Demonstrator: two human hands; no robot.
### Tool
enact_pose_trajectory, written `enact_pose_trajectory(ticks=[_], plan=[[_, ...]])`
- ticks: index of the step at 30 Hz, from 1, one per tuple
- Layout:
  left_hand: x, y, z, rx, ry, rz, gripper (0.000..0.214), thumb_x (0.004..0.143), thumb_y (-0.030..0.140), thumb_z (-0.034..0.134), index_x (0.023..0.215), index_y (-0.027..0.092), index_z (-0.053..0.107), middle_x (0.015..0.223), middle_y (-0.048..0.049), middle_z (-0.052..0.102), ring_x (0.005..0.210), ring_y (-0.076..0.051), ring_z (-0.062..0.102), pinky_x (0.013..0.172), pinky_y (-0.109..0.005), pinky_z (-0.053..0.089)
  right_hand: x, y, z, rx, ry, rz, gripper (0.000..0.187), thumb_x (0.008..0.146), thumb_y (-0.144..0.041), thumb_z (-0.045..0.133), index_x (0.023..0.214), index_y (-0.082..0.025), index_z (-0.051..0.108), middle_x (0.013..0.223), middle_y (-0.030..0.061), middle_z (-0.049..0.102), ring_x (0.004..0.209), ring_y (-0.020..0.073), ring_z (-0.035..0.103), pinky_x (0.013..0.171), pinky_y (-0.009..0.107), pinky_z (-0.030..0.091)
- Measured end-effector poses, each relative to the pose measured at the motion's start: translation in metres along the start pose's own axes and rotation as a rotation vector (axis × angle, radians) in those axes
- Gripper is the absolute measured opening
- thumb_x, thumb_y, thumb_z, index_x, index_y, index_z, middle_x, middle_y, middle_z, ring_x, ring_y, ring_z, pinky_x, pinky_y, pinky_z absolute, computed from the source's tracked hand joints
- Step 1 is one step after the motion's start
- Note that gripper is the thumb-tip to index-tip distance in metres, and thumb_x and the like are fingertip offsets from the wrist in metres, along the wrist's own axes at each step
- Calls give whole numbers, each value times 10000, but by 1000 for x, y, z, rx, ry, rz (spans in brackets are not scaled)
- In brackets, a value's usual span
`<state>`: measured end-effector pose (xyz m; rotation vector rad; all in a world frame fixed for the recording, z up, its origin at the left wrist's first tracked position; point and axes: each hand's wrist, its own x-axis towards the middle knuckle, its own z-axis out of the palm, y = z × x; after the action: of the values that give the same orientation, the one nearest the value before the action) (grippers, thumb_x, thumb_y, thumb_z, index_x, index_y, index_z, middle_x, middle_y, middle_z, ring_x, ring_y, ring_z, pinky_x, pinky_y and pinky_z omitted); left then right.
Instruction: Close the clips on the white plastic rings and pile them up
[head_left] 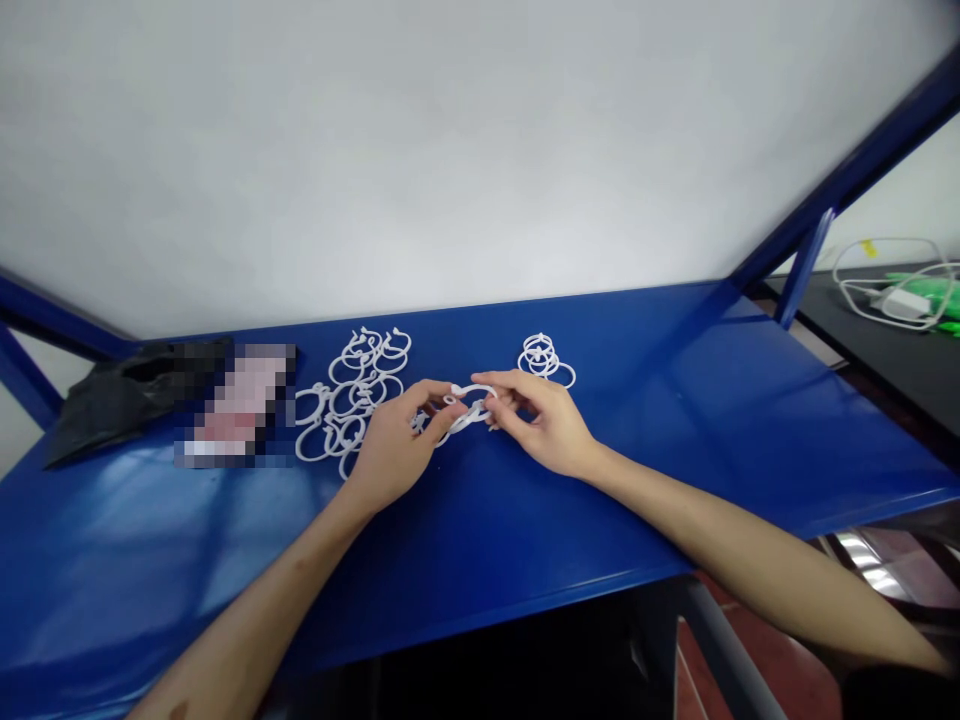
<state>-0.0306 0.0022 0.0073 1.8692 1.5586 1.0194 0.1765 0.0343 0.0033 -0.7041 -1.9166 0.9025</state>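
Over the middle of the blue surface, both my hands pinch a white plastic curtain ring (475, 390). My left hand (401, 440) grips its left side between thumb and fingers, beside a small eyelet. On the right side, my right hand (544, 415) holds it with thumb and index finger. More white plastic shows just below the ring, between my hands; whether it is a second ring I cannot tell. A loose pile of open white rings (349, 390) lies to the left, partly behind my left hand. A smaller cluster of white rings (541, 355) sits beyond my right hand.
A black plastic bag (112, 395) and a blurred-out flat object (241, 405) lie on the left of the blue metal shelf (465, 540). Blue posts frame both sides, with a pale wall behind. At far right, a white cable (847, 290) rests on a dark surface.
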Motion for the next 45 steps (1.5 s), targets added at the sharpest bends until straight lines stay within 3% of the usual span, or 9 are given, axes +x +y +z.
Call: enact_pose_trajectory(ticks=[2,5,8,13,17,24,28,37,45], plan=[[0,1,0,8,2,-12,250,918,435,614,1066,236,651,875,-1,742,733,-162,675,604,-263,485,0,2,0,-17,-4,9,259,988,-230,543,1220,-226,656,905,13,649,677,100,662,656,269,582],[-2,-1,3,78,-17,50,400,873,410,689,1222,244,584,960,-6,752,899,-197,697,786,-329,527,-1,6,0,-25,1,39,256,990,-249,541,1220,-223,650,902,21,652,682,110,664,649,278,580],[-3,-4,6,250,-25,158,383,837,357,746,1173,243,600,1065,-26,752,1085,-247,658,959,-426,473,0,9,1,27,19,73,220,988,-285,558,1180,-221,645,882,18,667,675,117,678,643,280,585],[0,-11,-1,418,133,313,319,920,276,673,1225,227,593,869,3,772,988,-233,645,905,-401,450,2,8,-1,-72,39,93,165,986,-289,559,1067,-193,666,749,-10,653,581,105,637,589,262,536],[3,-15,-9,558,255,466,159,930,278,660,1081,232,676,858,-6,776,905,-233,617,850,-387,427,3,7,-3,-198,42,83,134,960,-261,580,972,-183,689,734,-1,665,561,98,573,559,250,481],[1,-14,-8,667,142,491,178,925,366,659,1034,247,732,914,-34,769,944,-258,600,846,-416,406,3,6,-4,-151,59,101,168,974,-297,561,1007,-185,682,759,7,677,573,103,575,560,256,475],[-2,-6,-4,537,142,413,192,915,415,660,991,263,749,950,-39,760,1007,-273,580,882,-436,415,-1,5,-1,-27,33,123,149,977,-316,572,1048,-200,635,689,-29,643,532,101,611,552,255,507],[-3,5,5,126,72,176,157,945,306,588,853,240,695,820,-5,722,836,-194,580,779,-343,495,-9,5,5,139,-79,148,158,959,-351,623,992,-199,595,747,-3,702,665,140,728,619,259,592],[-8,8,5,136,91,290,190,933,201,565,753,231,618,741,-10,679,829,-201,556,763,-336,486,-10,1,0,6,-124,-27,131,996,-266,568,908,-192,630,820,19,692,730,131,704,713,283,584]])
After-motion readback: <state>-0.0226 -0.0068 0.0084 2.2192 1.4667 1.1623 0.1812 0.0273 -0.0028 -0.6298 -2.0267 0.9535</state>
